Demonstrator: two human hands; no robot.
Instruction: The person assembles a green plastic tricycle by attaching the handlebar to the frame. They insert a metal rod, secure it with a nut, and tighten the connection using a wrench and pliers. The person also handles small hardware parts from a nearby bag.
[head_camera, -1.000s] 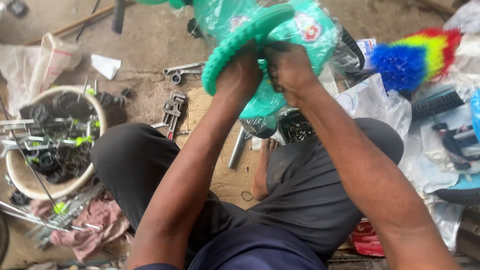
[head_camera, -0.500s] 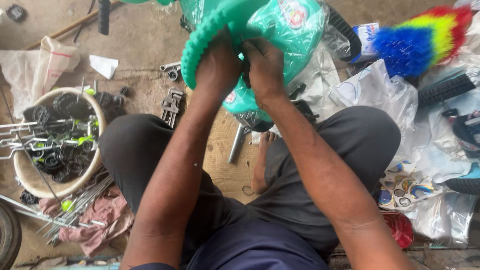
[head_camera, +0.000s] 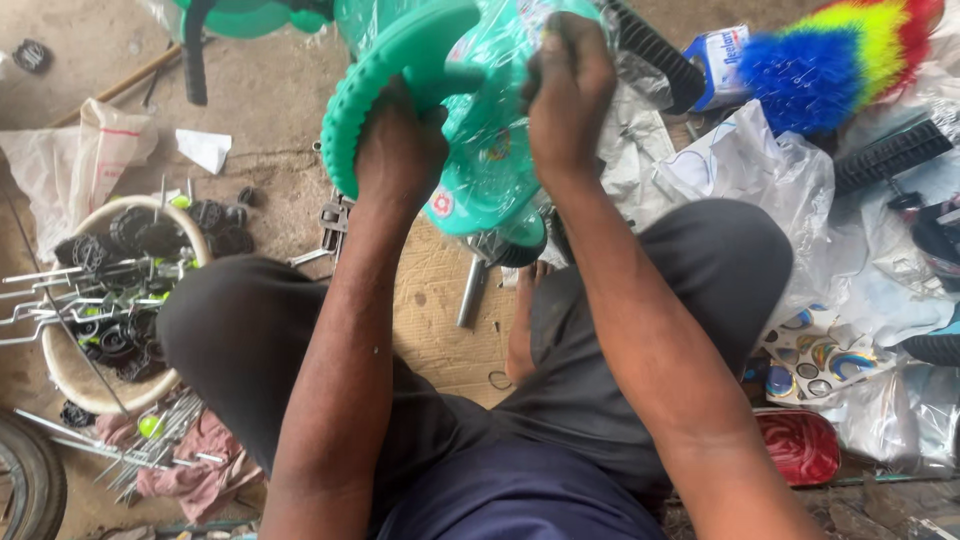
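Note:
I sit on the ground and hold up a green plastic toy part (head_camera: 480, 170) wrapped in clear film. A green toothed plastic wheel (head_camera: 385, 70) sits at its upper left. My left hand (head_camera: 400, 145) grips under the wheel. My right hand (head_camera: 568, 95) clutches the film-wrapped body at the upper right. A metal tube (head_camera: 470, 292) lies on cardboard below the part, between my knees.
A cream basin (head_camera: 70, 375) of black parts and metal rods stands at left. A wrench (head_camera: 332, 222) lies near my left knee. Crumpled plastic bags (head_camera: 750, 165), a rainbow-coloured brush (head_camera: 835, 55), a black tyre (head_camera: 890, 155) and a red piece (head_camera: 800, 445) crowd the right. A wheel (head_camera: 25, 490) shows at bottom left.
The green part has turned and lifted towards the top of the view, and both hands have shifted their grip on it. The view has drifted slightly.

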